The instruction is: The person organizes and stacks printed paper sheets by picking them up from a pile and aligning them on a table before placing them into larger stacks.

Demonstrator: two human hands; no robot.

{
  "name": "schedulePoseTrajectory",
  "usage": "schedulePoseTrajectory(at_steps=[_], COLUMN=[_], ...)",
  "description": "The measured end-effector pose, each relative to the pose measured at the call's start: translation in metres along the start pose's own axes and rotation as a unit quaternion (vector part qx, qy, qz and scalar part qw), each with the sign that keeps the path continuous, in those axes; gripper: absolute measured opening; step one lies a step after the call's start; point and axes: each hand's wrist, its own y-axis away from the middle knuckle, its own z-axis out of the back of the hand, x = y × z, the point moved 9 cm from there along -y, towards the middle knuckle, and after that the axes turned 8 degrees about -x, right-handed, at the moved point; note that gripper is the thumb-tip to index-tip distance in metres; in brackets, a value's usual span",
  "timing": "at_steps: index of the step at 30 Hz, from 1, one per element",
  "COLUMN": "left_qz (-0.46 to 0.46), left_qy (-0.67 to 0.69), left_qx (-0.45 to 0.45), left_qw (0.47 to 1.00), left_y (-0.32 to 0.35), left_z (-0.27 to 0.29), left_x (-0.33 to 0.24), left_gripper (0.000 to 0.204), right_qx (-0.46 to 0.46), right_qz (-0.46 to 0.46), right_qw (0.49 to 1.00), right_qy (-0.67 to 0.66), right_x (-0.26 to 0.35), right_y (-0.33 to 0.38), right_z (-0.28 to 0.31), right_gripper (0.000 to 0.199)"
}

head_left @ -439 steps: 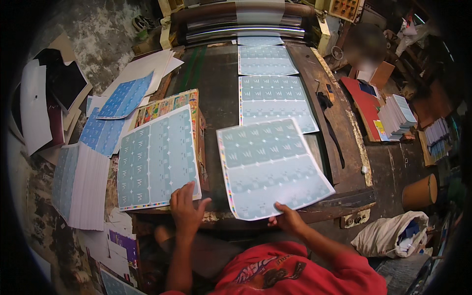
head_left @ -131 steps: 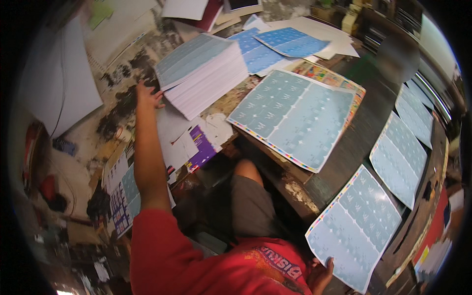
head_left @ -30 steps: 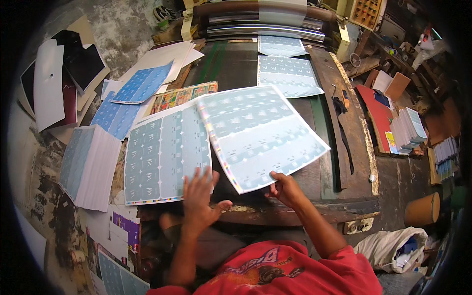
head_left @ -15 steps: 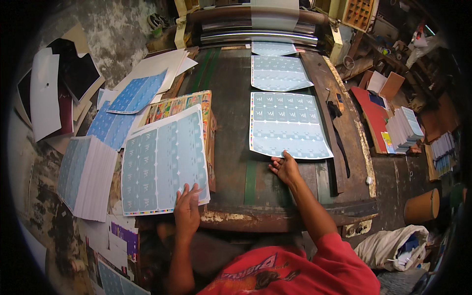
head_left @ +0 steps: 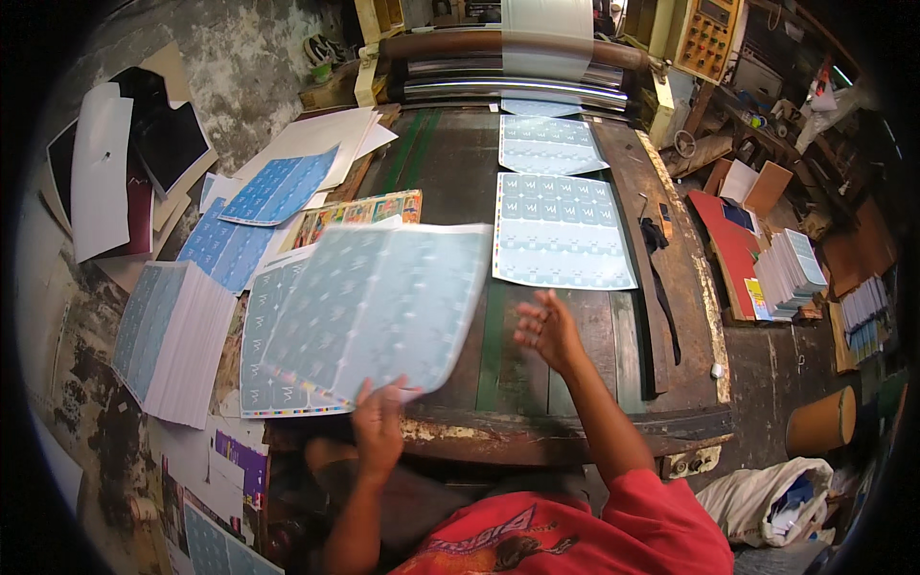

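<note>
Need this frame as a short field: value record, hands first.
left hand: at the near edge of a blurred pale teal printed paper sheet; grip unclear
right hand: open, by the near edge of another pale teal printed sheet; contact unclear
under blurred sheet: similar printed sheet, partly covered
left side: bright blue printed sheets; thick white paper stack, teal-printed top
far end: shiny metal roller, brown roller

Below the nearer printed sheet (head_left: 563, 238), bare machine bed (head_left: 522, 374) lets the right hand (head_left: 551, 335) pass sideways until a raised dark rail (head_left: 651, 364) blocks it; leftward, the blurred sheet (head_left: 393, 307) at the left hand (head_left: 380, 431) bars the way, its edge close to the printed sheet, and rollers (head_left: 441, 91) close the far end
</note>
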Motion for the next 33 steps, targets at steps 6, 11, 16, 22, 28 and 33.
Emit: schedulePoseTrajectory(at_steps=[6,11,16,22,28,33], left_qz=[-0.173,-0.165,-0.131,-0.06,0.165,0.161], left_qy=[-0.084,-0.325,-0.281,-0.118,0.143,0.15], left_qx=[0.223,0.153,0.148,0.099,-0.073,-0.162], left_qw=[0.956,0.918,0.939,0.986,0.973,0.962], left_y=[0.023,-0.009,-0.002,-0.008,-0.01,-0.009], left_z=[-0.044,-0.02,-0.012,0.005,0.034,0.039], left_x=[-0.033,0.003,0.021,0.031,0.089,0.061], left_gripper=[0.05,0.093,0.072,0.052,0.036,0.041], right_qx=[0.131,-0.015,-0.089,-0.124,-0.131,-0.131], right_qz=[-0.115,-0.172,-0.173,-0.16,-0.082,-0.043], right_qw=[0.97,0.985,0.981,0.978,0.987,0.988], right_qy=[0.172,0.016,-0.015,-0.05,-0.05,-0.075], right_x=[-0.054,-0.098,-0.115,-0.095,-0.067,-0.063], right_y=[0.116,0.144,0.157,0.12,0.082,0.056], right_z=[-0.007,0.059,0.085,0.093,0.087,0.088], right_gripper=[0.034,0.032,0.034,0.04,0.041,0.043])
